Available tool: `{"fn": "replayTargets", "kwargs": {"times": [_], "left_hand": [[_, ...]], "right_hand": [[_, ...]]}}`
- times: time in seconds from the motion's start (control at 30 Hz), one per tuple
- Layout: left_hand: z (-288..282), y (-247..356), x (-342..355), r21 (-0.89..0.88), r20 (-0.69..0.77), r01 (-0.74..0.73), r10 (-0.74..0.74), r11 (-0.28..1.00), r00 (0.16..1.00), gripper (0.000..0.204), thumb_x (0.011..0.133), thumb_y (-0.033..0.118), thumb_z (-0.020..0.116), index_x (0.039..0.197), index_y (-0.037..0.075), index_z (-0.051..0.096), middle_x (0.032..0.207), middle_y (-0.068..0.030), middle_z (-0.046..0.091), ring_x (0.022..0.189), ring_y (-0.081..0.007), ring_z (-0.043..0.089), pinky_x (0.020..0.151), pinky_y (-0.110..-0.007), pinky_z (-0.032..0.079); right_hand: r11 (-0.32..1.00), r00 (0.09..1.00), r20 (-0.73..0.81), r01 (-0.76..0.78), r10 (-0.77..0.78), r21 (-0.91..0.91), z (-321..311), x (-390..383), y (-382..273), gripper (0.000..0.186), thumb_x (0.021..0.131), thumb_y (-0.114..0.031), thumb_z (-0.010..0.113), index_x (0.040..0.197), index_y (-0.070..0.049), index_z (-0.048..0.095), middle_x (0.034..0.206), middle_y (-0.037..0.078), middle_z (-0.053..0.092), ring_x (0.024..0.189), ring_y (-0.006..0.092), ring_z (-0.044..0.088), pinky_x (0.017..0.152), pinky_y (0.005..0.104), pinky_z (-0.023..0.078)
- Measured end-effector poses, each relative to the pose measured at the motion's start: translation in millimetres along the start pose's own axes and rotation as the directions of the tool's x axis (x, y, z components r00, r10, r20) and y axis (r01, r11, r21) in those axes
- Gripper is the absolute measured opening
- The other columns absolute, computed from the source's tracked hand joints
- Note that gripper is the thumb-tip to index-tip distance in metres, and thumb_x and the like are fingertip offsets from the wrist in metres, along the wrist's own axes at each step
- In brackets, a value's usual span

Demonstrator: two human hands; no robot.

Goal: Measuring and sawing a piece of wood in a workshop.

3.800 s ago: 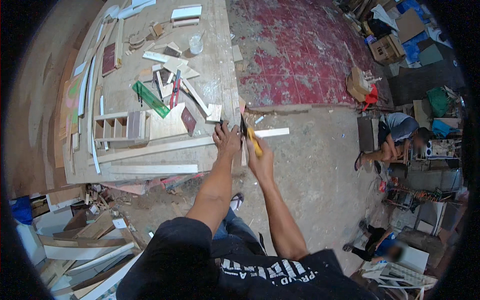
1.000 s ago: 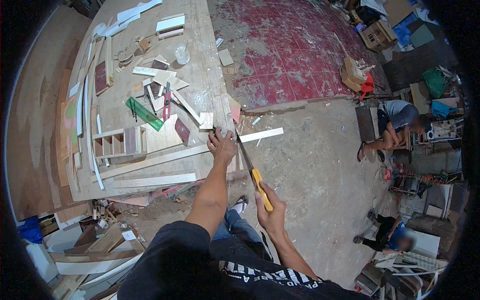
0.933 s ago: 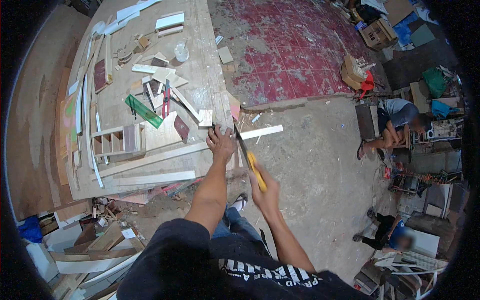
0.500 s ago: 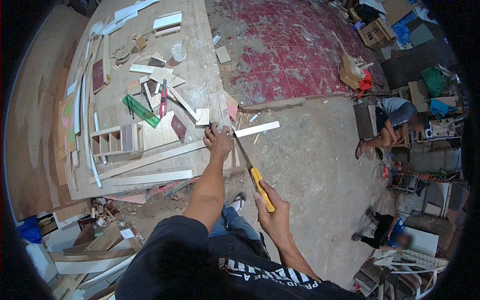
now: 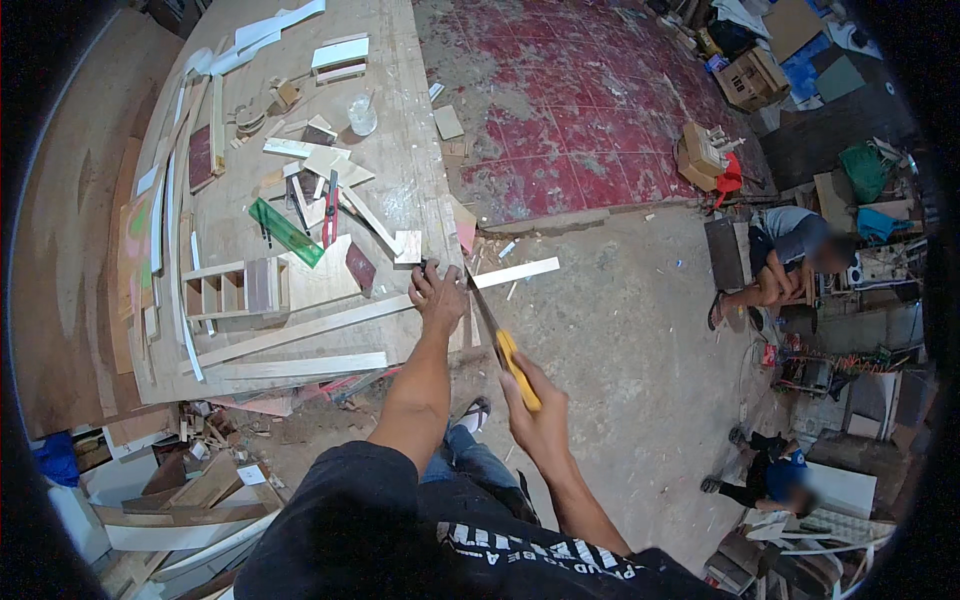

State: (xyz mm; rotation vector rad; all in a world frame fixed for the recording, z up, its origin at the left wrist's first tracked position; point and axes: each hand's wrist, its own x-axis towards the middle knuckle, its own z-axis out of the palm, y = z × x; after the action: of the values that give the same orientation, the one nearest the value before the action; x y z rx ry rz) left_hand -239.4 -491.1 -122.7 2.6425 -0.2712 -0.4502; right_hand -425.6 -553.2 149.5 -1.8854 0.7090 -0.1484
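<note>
A long pale wooden strip (image 5: 520,270) lies slantwise across the table's right edge, its far-right end sticking out over the floor. My left hand (image 5: 438,299) bears down on it at the edge, fingers curled over the wood. Just right of those fingers, the blade of a handsaw (image 5: 518,372) meets the strip. My right hand (image 5: 540,420) is wrapped round the saw's yellow handle. Beyond my left fingertips sits a small pale square block (image 5: 408,246), with a small dark thing beside it that I cannot make out.
The wooden table (image 5: 400,130) carries a green ruler-like strip (image 5: 286,232), a compartmented wooden box (image 5: 235,288), a clear cup (image 5: 362,114) and several offcuts. Scrap wood (image 5: 200,490) is piled at lower left. Two people sit at the right, one in grey (image 5: 795,235), one in blue (image 5: 785,475).
My right hand has pushed the saw slightly forward and to the left along its stroke. My left hand stays on the strip at the table edge.
</note>
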Motion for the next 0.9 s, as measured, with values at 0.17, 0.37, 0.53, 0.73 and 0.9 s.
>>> {"fn": "replayTargets", "kwargs": {"times": [0.17, 0.37, 0.53, 0.73, 0.9], "left_hand": [[-20, 23, -6, 0.030, 0.124, 0.033, -0.037, 0.999, 0.992, 0.038, 0.092, 0.031, 0.058, 0.128, 0.025, 0.052, 0.151, -0.0124, 0.023, 0.145, -0.0440, 0.008, 0.112, -0.064, 0.009], [-5, 40, -3, 0.028, 0.113, -0.031, 0.028, 0.999, 0.993, 0.039, 0.090, 0.029, 0.060, 0.128, 0.026, 0.053, 0.151, -0.0119, 0.025, 0.144, -0.0457, 0.010, 0.111, -0.064, 0.012], [-15, 14, -7, -0.002, 0.004, -0.012, 0.012, 1.000, 1.000, 0.034, 0.090, 0.029, 0.060, 0.124, 0.022, 0.056, 0.149, -0.0134, 0.026, 0.143, -0.0452, 0.011, 0.111, -0.064, 0.011], [-12, 34, -8, 0.001, 0.020, -0.049, 0.049, 0.999, 0.999, 0.034, 0.090, 0.027, 0.059, 0.123, 0.022, 0.057, 0.149, -0.0141, 0.026, 0.142, -0.0428, 0.012, 0.111, -0.063, 0.011], [-7, 38, -5, 0.010, 0.071, -0.033, 0.032, 0.999, 0.997, 0.034, 0.090, 0.027, 0.059, 0.123, 0.023, 0.057, 0.149, -0.0141, 0.027, 0.143, -0.0428, 0.011, 0.111, -0.062, 0.010]], "right_hand": [[0.999, 1.000, 0.013, 0.009, -0.009, -0.037, 13, 42, 8, 0.036, 0.094, -0.018, 0.064, 0.120, 0.006, 0.063, 0.117, 0.028, 0.066, 0.113, 0.0328, 0.065, 0.096, 0.0367, 0.049], [0.999, 0.997, -0.068, 0.027, -0.030, -0.041, 38, 95, 54, 0.036, 0.093, -0.019, 0.065, 0.119, 0.006, 0.064, 0.118, 0.027, 0.066, 0.110, 0.0342, 0.066, 0.094, 0.0372, 0.050], [0.999, 0.999, -0.032, 0.011, -0.010, 0.039, -3, -10, 9, 0.037, 0.094, -0.017, 0.065, 0.122, 0.006, 0.062, 0.118, 0.026, 0.067, 0.114, 0.0316, 0.065, 0.095, 0.0338, 0.049], [0.999, 0.997, -0.067, 0.043, -0.043, 0.001, 25, 61, 46, 0.035, 0.094, -0.018, 0.065, 0.119, 0.007, 0.064, 0.115, 0.025, 0.068, 0.111, 0.0304, 0.067, 0.095, 0.0344, 0.049], [0.997, 0.993, -0.087, 0.081, -0.081, -0.009, 30, 76, 58, 0.035, 0.094, -0.019, 0.065, 0.119, 0.007, 0.064, 0.115, 0.026, 0.068, 0.111, 0.0315, 0.067, 0.095, 0.0354, 0.049]]}}
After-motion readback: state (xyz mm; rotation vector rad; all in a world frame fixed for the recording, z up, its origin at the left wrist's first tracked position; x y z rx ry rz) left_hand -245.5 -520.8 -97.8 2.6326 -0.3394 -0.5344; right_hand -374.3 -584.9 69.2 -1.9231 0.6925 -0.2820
